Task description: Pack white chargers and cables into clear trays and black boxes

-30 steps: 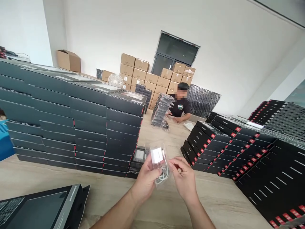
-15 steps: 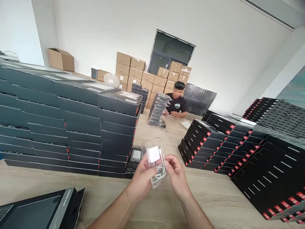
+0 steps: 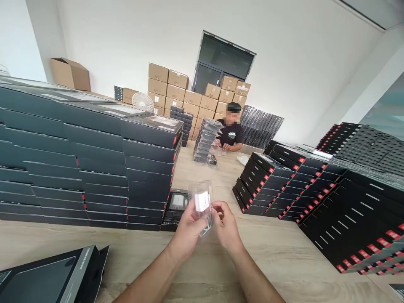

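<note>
- At the near left, a dark box [image 3: 47, 275] is lying on the table [image 3: 145, 269], its flap sticking out near the left forearm; a wide swing could be catching it.
- In the near middle, the left hand [image 3: 189, 229] is pinching a clear plastic pack [image 3: 205, 213] between thumb and fingers; this grip is doing the steadying and is probably serving best when light, as thin plastic likely bends.
- At the pack's right edge, the right hand [image 3: 225, 225] is bringing thumb and index finger close together; I cannot tell whether they are pinching the plastic or only touching it. Working along that edge seems gentler than pressing across the middle.
- The pack is tilting above the table, holding a white charger [image 3: 202, 202] at its far part and a pale cable [image 3: 205, 229] at its near end, partly blurred.
- Just beyond, left, a charger-pictured box [image 3: 169, 221] is standing beside a tall dark stack [image 3: 94, 168]; lower stacks [image 3: 268, 185] are rising at right.
- Far off, a co-worker [image 3: 232, 132] is sitting before brown cartons [image 3: 176, 94].
</note>
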### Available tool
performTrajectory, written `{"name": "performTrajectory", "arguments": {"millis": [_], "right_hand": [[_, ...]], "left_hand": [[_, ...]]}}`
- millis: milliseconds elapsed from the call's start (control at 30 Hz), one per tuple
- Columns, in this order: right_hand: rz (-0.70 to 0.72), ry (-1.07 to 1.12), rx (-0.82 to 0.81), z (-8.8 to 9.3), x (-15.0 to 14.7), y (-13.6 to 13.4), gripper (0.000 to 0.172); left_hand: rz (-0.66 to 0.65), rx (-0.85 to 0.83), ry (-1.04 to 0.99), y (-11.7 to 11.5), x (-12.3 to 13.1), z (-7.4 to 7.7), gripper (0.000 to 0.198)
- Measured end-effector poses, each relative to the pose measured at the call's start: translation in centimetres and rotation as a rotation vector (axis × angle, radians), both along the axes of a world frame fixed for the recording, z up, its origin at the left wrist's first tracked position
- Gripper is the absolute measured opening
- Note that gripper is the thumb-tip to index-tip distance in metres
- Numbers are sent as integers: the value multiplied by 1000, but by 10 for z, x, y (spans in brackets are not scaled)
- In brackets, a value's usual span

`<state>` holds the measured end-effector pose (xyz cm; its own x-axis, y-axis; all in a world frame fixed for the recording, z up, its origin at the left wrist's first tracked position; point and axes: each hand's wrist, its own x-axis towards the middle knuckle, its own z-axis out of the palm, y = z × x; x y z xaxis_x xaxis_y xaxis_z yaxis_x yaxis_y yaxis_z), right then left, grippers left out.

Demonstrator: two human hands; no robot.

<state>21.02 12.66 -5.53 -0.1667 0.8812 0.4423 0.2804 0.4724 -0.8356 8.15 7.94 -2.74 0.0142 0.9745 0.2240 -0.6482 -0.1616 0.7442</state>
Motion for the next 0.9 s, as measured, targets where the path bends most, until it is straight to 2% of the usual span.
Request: {"name": "performTrajectory", "arguments": {"millis": [100, 200, 267, 367, 433, 567, 667, 767, 833, 900], "right_hand": [[-42, -12, 42, -3, -10, -4, 25], [-40, -20, 47, 6, -14, -7, 29], [27, 17, -9, 16, -9, -8, 29], [231, 125, -130, 30, 6, -5, 27], [304, 200, -169, 33, 15, -2, 28], [170, 313, -143, 30, 18, 5, 32], [135, 302, -114, 30, 15, 3, 32], [234, 270, -162, 33, 16, -1, 37], [313, 276, -256, 35, 16, -4, 50], [332, 297, -344, 34, 15, -5, 53]], "left_hand": [[-7, -31, -14, 0, -1, 2, 55], [-54, -79, -4, 2, -8, 5, 55], [-115, -122, 9, 4, -14, 7, 57], [-163, -158, 37, 5, -21, 11, 57], [-135, -169, 87, 6, -21, 12, 59], [-14, -239, 236, 7, -14, 11, 72], [43, -263, 330, 8, -9, 9, 57], [82, -265, 364, 9, -9, 8, 45], [122, -232, 363, 10, -11, 7, 44], [181, -176, 389, 11, -14, 6, 45]]}}
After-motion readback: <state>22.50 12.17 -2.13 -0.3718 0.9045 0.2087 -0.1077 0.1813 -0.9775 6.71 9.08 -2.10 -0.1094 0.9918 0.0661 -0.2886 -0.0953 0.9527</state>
